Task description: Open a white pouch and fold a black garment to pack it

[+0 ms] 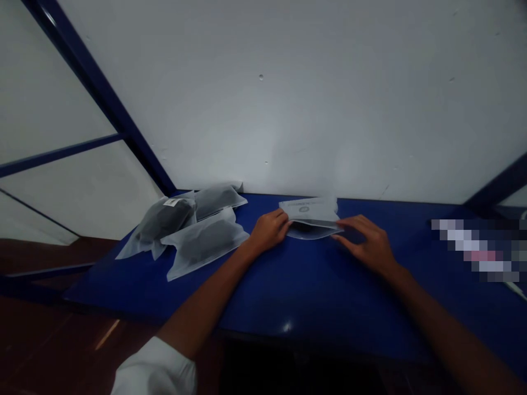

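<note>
1 translucent bag (310, 209) between both hands (272, 229).

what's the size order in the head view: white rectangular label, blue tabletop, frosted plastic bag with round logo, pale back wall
1. Pale back wall
2. Blue tabletop
3. Frosted plastic bag with round logo
4. White rectangular label

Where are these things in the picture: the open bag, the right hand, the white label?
Open bag (317, 209): head view, printed front.
Right hand (371, 241): head view, back of hand.
White label (172, 202): head view, middle.
</note>
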A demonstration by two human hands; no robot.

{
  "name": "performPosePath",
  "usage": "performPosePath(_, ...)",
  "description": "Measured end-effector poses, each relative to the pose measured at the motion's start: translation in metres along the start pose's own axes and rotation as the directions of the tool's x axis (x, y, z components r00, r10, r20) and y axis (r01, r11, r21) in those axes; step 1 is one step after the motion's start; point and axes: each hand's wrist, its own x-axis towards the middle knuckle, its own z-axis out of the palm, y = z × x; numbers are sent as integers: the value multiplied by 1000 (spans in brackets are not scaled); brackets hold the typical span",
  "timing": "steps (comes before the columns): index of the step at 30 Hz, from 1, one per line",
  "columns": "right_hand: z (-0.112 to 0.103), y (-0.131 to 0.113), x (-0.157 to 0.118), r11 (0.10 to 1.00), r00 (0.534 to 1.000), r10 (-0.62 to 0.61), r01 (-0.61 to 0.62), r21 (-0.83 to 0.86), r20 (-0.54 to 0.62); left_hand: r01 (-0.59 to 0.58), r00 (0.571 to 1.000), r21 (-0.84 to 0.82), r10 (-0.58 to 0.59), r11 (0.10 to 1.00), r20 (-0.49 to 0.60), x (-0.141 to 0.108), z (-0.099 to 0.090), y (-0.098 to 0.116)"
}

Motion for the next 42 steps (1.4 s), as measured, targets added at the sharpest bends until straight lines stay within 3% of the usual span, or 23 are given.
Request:
performPosePath(5, 7, -21, -6, 976, 978, -192, 181, -124, -79, -34, 983, -36, 26, 999, -183, 2, -3, 21)
performPosePath(10, 22, -49, -11, 942, 950, -302, 310, -130, 75, -127, 984, 22, 129, 992, -120, -1, -3, 47)
performPosePath(12, 29, -55, -10, 956, 962, -247, 262, -135, 117, -162, 983, 26, 163, 987, -88, -2, -2, 54)
performPosePath(14, 35, -54, -9, 971, 978, -110, 144, -190, 179, -175, 980, 20, 176, 984, -89, -2, -1, 57)
performPosePath(17, 39, -44, -8, 945, 949, 96, 7, -328, 299, -194, 976, -1, 193, 981, -101, -3, -3, 60)
performPosePath(21, 38, -34, -6, 917, 918, 129, 33, -397, 375, -233, 969, -36, 229, 972, -87, -3, -4, 62)
performPosePath(25, 35, -34, -7, 913, 931, 129, 23, -408, 340, -172, 983, -54, 168, 984, -72, -2, 0, 57)
performPosePath(29, 35, -34, -10, 947, 959, 9, 83, -311, 284, -85, 993, -32, 82, 996, -87, 0, 3, 47)
performPosePath(37, 26, -43, -10, 989, 996, -82, 86, -119, 36, 19, 990, 10, -18, 1000, -143, 2, -2, 38)
performPosePath(40, 18, -46, -9, 999, 997, 35, -36, -3, -73, 55, 985, 37, -48, 998, -164, 3, -4, 31)
performPosePath(42, 15, -43, -8, 969, 957, 233, -215, 119, -170, 76, 984, 49, -67, 996, -164, 3, -5, 27)
